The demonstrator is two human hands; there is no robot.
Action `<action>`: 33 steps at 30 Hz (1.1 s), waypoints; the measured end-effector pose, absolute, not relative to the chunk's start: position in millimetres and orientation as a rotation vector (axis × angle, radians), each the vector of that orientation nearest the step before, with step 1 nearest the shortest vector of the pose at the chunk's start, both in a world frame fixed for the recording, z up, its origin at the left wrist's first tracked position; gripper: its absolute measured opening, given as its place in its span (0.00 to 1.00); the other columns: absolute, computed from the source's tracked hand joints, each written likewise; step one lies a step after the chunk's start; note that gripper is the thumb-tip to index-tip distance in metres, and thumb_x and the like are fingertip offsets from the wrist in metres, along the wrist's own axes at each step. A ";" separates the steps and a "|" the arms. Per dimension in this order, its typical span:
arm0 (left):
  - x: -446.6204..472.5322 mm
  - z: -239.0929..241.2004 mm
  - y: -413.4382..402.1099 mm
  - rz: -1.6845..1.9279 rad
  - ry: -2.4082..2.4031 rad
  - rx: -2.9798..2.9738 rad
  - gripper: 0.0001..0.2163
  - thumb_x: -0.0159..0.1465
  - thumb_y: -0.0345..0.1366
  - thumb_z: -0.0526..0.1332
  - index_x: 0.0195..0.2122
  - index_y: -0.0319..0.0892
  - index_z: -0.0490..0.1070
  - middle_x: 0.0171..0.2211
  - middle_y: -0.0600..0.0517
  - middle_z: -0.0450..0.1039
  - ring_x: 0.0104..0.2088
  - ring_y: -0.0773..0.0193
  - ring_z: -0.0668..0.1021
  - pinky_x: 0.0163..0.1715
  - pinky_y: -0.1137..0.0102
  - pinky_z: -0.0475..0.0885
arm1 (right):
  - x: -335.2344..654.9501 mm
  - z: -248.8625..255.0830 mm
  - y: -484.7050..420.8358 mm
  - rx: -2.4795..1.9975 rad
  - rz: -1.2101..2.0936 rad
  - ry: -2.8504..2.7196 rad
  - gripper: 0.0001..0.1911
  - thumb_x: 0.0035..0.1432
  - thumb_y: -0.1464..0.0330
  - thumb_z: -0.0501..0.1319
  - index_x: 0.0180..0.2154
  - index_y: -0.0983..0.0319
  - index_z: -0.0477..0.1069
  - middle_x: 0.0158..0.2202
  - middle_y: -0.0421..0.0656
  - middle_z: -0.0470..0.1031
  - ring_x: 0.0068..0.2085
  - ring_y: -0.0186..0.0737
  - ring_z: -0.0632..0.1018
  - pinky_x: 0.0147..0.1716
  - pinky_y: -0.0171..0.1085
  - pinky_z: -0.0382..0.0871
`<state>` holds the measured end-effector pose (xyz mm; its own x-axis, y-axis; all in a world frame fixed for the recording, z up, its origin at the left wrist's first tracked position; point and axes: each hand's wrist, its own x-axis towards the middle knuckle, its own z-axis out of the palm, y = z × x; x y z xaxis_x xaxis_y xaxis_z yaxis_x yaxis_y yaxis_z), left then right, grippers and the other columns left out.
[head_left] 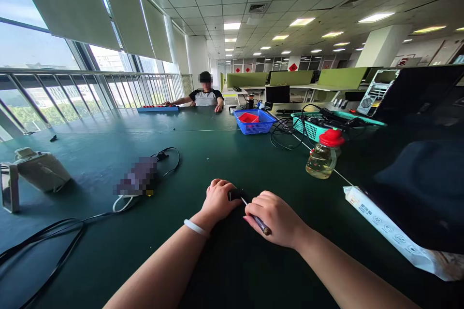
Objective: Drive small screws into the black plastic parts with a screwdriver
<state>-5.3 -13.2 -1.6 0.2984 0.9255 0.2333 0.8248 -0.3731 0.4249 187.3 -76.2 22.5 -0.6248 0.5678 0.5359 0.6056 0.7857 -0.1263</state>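
Note:
My left hand (218, 200) rests on the dark green table (224, 154), fingers curled round a small black object (235, 194) whose shape I cannot make out. A white band circles that wrist. Right beside it, my right hand (276, 218) is closed on a thin pen-like tool (258, 221) with a dark tip pointing toward me. The tool's far end meets the black object between the two hands.
A bottle of yellowish liquid with a red cap (323, 155) stands right of my hands. Behind are a blue basket (254, 122), a teal basket with cables (311, 125), a white device (39, 170) at left, black cables (54, 236), a printed packet (391, 231). Another person (205, 94) sits at the far end.

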 end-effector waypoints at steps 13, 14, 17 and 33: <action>-5.9 -2.3 -12.7 0.644 1.595 2.358 0.13 0.57 0.43 0.69 0.41 0.48 0.78 0.49 0.49 0.76 0.57 0.48 0.67 0.58 0.53 0.64 | 189.0 28.0 -76.6 -0.873 -0.089 -2.400 0.08 0.62 0.72 0.58 0.29 0.61 0.67 0.26 0.39 0.72 0.27 0.35 0.69 0.34 0.36 0.59; -5.9 -2.2 -12.8 0.642 1.596 2.357 0.13 0.57 0.43 0.69 0.41 0.48 0.78 0.49 0.49 0.75 0.57 0.48 0.67 0.58 0.53 0.64 | 188.9 28.5 -76.9 -0.877 -0.089 -2.402 0.08 0.62 0.73 0.58 0.29 0.61 0.68 0.26 0.39 0.72 0.28 0.35 0.69 0.34 0.37 0.59; -6.0 -1.6 -13.2 0.639 1.599 2.357 0.13 0.57 0.44 0.69 0.42 0.47 0.78 0.49 0.48 0.75 0.57 0.49 0.67 0.58 0.53 0.64 | 188.7 29.5 -77.4 -0.886 -0.092 -2.412 0.09 0.62 0.73 0.58 0.28 0.61 0.68 0.25 0.40 0.72 0.28 0.36 0.70 0.34 0.37 0.59; -5.1 -1.4 -13.5 0.614 1.610 2.380 0.14 0.58 0.44 0.68 0.42 0.46 0.77 0.50 0.47 0.75 0.58 0.48 0.67 0.59 0.53 0.63 | 192.1 30.8 -76.1 -0.880 -0.021 -2.321 0.06 0.61 0.74 0.59 0.33 0.61 0.74 0.28 0.41 0.74 0.30 0.36 0.71 0.37 0.38 0.63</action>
